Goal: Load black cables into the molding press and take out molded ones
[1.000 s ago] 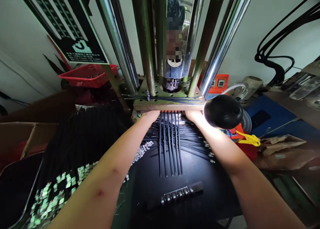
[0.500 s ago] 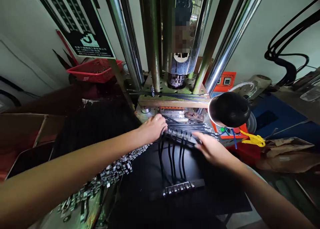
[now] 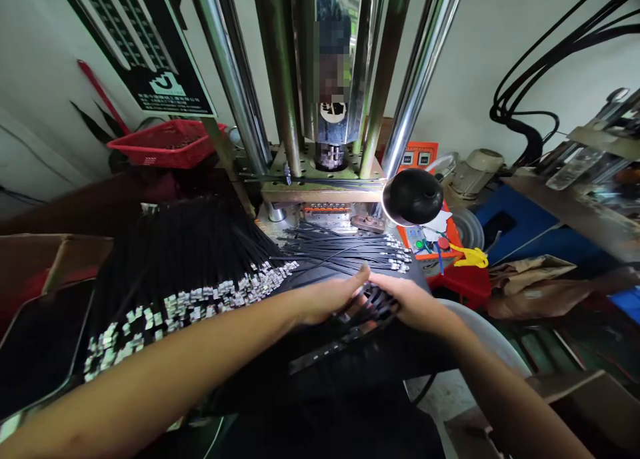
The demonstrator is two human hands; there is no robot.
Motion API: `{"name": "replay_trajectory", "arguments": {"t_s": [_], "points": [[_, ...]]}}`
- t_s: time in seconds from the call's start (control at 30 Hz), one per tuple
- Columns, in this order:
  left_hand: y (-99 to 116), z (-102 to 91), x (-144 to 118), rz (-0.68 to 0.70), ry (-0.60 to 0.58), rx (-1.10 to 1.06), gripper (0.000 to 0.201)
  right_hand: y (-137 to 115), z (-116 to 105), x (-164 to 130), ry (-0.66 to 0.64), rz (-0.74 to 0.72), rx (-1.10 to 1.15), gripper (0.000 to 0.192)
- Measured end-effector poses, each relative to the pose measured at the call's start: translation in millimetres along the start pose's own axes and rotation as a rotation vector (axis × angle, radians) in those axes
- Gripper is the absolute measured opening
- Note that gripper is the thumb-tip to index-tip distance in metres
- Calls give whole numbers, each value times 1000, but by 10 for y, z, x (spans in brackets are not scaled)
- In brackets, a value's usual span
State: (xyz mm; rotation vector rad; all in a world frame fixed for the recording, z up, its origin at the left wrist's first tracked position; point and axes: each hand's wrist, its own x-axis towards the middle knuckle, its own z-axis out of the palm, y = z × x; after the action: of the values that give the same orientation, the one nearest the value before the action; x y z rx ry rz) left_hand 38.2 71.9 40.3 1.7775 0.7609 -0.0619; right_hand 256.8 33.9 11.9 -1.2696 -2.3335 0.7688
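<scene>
My left hand (image 3: 325, 299) and my right hand (image 3: 410, 302) meet over a small bunch of black straps (image 3: 373, 304) on the dark work surface (image 3: 320, 392), each gripping one side of it. A narrow metal bar (image 3: 320, 352) lies just under the bunch, toward me. A big pile of black straps with metal ends (image 3: 185, 272) fans out to the left of my left hand. A smaller heap of the same straps (image 3: 345, 252) lies beyond both hands, in front of the press (image 3: 320, 189).
The press has tall shiny columns (image 3: 225, 79) and a black lamp head (image 3: 413, 195) at its right. A red basket (image 3: 163, 145) stands at the back left, a cardboard box (image 3: 45, 265) at the left. An orange control box (image 3: 430, 235) and cables sit to the right.
My hands pulled back from under the press plate toward me, bringing the row of straps with them and gathering it into a bunch over the metal bar. The view shifted down.
</scene>
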Motion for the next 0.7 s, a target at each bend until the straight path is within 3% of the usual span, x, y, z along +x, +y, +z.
{"name": "replay_trajectory", "arguments": {"t_s": [0.07,0.13,0.2,0.27,0.3,0.33,0.37,0.43,0.53,0.6,0.7], "points": [[21,20,-87,-13,-112,-243,46,-46,59,183,24,4,-33,37],[-1,-89,-138,6,-48,-168,39,25,25,385,156,65,-105,34],[-85,-303,-183,3,219,106,57,174,-82,520,255,124,-188,40],[-218,-512,-271,-36,525,457,71,302,-175,515,243,152,-259,52],[-292,-573,-341,-53,626,629,71,332,-189,451,207,150,-281,60],[-363,-589,-427,-65,647,754,65,331,-172,352,159,132,-287,68],[-428,-557,-524,-72,588,805,58,304,-123,227,96,96,-278,72],[-522,-364,-720,-74,349,765,42,195,50,-46,-45,3,-251,69],[-552,22,-901,-75,110,691,24,44,336,-321,-101,-99,-305,41],[-514,135,-903,-85,90,770,15,34,407,-323,-33,-153,-355,30],[-453,-82,-738,-191,160,915,16,182,258,-32,53,-178,-335,25]]}}
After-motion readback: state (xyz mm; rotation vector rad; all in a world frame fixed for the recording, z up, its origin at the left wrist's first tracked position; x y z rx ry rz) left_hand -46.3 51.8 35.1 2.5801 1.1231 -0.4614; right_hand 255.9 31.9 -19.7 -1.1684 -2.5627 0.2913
